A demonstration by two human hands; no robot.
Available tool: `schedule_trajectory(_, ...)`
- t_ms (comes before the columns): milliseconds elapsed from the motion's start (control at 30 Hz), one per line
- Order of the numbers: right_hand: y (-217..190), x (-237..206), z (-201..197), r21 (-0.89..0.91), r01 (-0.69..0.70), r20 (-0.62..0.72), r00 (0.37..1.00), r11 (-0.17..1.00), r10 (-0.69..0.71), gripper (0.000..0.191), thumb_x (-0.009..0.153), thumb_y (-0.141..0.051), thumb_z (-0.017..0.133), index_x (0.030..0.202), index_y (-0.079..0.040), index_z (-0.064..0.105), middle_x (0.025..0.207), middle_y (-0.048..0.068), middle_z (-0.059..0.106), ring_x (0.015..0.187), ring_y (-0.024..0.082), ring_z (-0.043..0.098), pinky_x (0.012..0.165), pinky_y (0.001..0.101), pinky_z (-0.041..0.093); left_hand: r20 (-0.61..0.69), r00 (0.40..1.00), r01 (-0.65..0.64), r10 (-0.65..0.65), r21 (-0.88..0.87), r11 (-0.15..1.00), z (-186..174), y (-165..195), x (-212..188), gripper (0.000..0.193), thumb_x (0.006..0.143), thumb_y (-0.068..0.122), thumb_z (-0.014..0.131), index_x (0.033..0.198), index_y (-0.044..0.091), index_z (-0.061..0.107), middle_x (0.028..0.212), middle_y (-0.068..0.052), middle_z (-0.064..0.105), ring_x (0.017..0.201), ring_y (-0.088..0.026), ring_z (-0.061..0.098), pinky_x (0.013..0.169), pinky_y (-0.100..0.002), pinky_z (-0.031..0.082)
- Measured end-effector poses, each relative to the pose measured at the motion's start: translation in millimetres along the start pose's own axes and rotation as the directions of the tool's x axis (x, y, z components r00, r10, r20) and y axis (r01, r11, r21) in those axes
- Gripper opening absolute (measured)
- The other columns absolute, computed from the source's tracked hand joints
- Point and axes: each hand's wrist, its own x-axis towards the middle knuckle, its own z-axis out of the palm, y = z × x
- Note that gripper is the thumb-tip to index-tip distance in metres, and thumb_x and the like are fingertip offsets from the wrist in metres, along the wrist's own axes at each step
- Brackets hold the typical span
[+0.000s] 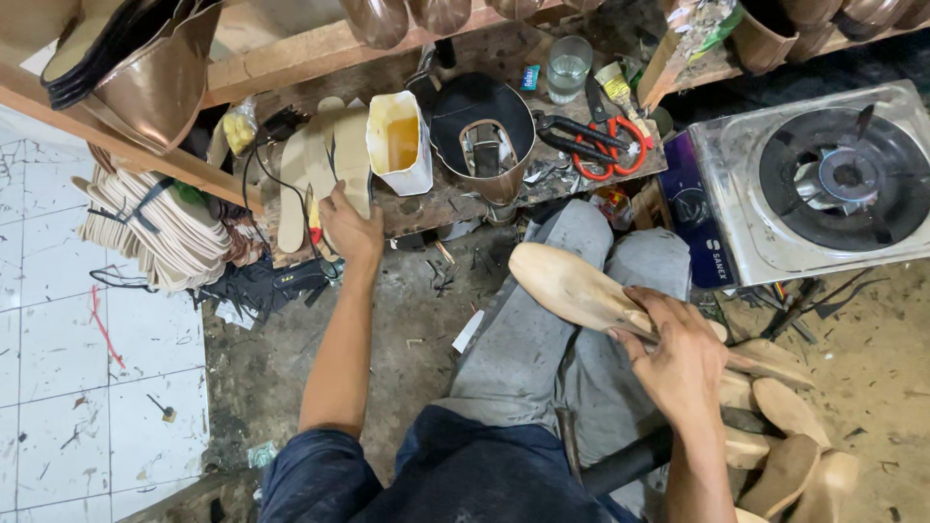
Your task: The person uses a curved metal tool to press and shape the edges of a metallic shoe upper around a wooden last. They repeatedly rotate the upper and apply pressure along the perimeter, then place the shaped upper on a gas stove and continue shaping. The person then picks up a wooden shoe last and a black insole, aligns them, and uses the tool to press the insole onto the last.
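My right hand (678, 353) grips a pale wooden shoe last (572, 286) that lies across my grey-trousered knees, toe pointing left. My left hand (349, 228) reaches forward onto the low wooden bench (436, 203), fingers closed around a small red-and-yellow handled tool (313, 221) beside several flat tan insoles (325, 160). A white container of yellow glue (399, 140) stands just right of that hand. A bronze shoe upper (484, 145) sits on a stand further right.
Red-handled scissors (605, 145) and a glass (567, 66) lie on the bench's right end. A single-burner gas stove (823, 179) stands at right. More wooden lasts (785, 446) are heaped at lower right. A stack of insoles (155, 228) rests at left by white floor tiles (87, 387).
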Motion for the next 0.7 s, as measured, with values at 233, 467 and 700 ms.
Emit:
schedule_trajectory(233, 4, 0, 0, 0.013, -0.004, 0.004, 1.0, 1.0, 0.004, 0.052, 0.07, -0.024, 0.085, 0.12, -0.012, 0.073, 0.119, 0.007, 0.073, 0.11, 0.029, 0.067, 0.093, 0.0396, 0.051, -0.125, 0.991, 0.015, -0.055, -0.303, 0.953, -15, -22, 7, 0.06, 0.084, 0.011, 0.079, 0.137, 0.002, 0.051, 0.123, -0.025, 0.045, 0.114, -0.045, 0.055, 0.102, -0.051, 0.046)
schedule_trajectory(467, 2, 0, 1, 0.014, 0.013, -0.015, 1.0, 1.0, -0.013, 0.053, 0.071, -0.024, 0.086, 0.12, -0.012, 0.073, 0.119, 0.008, 0.073, 0.109, 0.03, 0.067, 0.093, 0.0397, 0.051, -0.149, 0.989, -0.01, 0.017, 0.049, 0.999, -25, -40, 15, 0.058, 0.089, 0.018, 0.081, 0.134, -0.006, 0.052, 0.13, -0.031, 0.044, 0.117, -0.048, 0.05, 0.101, -0.052, 0.043)
schedule_trajectory(700, -1, 1, -2, 0.013, 0.027, -0.019, 0.999, 1.0, -0.026, 0.052, 0.071, -0.023, 0.086, 0.12, -0.011, 0.073, 0.119, 0.008, 0.073, 0.11, 0.03, 0.067, 0.093, 0.0397, 0.052, 0.032, 0.999, -0.019, 0.017, 0.074, 0.997, -4, 8, 16, 0.071, 0.081, 0.029, 0.086, 0.134, -0.007, 0.054, 0.128, -0.031, 0.047, 0.118, -0.047, 0.047, 0.101, -0.052, 0.042)
